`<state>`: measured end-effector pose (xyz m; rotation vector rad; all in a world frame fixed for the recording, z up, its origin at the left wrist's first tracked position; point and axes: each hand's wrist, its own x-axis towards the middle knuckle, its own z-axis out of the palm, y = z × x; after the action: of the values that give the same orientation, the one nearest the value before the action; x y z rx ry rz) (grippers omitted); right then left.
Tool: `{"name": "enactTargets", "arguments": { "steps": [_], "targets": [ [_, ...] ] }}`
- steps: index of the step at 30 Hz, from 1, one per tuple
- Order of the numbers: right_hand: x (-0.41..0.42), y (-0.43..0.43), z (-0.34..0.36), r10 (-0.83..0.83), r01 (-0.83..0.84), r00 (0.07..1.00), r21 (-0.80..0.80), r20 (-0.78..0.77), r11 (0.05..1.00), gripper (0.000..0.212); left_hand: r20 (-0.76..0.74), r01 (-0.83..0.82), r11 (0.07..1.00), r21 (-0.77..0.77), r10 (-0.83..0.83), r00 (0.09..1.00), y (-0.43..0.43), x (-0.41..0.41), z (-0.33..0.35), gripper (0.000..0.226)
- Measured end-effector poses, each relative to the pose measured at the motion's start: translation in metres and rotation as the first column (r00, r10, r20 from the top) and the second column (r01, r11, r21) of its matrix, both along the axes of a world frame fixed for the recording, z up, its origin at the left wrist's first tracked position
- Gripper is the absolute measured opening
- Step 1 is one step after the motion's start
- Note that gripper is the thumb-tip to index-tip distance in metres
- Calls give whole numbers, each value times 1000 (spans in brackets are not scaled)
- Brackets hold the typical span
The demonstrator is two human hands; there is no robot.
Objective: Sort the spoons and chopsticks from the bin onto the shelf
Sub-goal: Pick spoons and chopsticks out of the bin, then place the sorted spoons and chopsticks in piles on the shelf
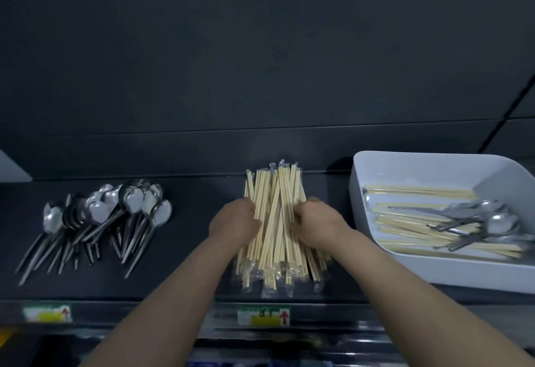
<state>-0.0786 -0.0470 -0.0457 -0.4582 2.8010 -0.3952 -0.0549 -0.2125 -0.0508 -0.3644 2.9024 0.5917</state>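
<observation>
Here, left hand (235,222) and right hand (316,221) clasp the chopsticks (273,185) between them.

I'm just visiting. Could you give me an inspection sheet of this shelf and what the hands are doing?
Surface: dark shelf, bare between the piles.
Job's things: spoon pile at left; chopstick pile, wrapped, in the middle; white bin at right, holding mixed spoons and chopsticks.
Clutter: nothing seen.
Grips: left hand and right hand grip the chopstick pile from either side.
Cables: nothing seen.
Surroundings: dark wall behind; labels on the shelf's front edge.
</observation>
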Motion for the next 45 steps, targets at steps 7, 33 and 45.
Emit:
{"name": "enactTargets", "arguments": {
  "steps": [7,33,45],
  "targets": [
    [12,17,19,25,-30,974,-16,-223,999,22,-206,96,995,38,-86,975,17,-14,14,28],
    [29,318,17,-468,490,805,-36,-365,871,37,-58,574,818,18,-573,818,307,-61,21,17],
    [29,325,3,-455,423,795,-170,-401,890,34,26,503,771,-391,-537,843,343,-98,-16,27]
  ]
}}
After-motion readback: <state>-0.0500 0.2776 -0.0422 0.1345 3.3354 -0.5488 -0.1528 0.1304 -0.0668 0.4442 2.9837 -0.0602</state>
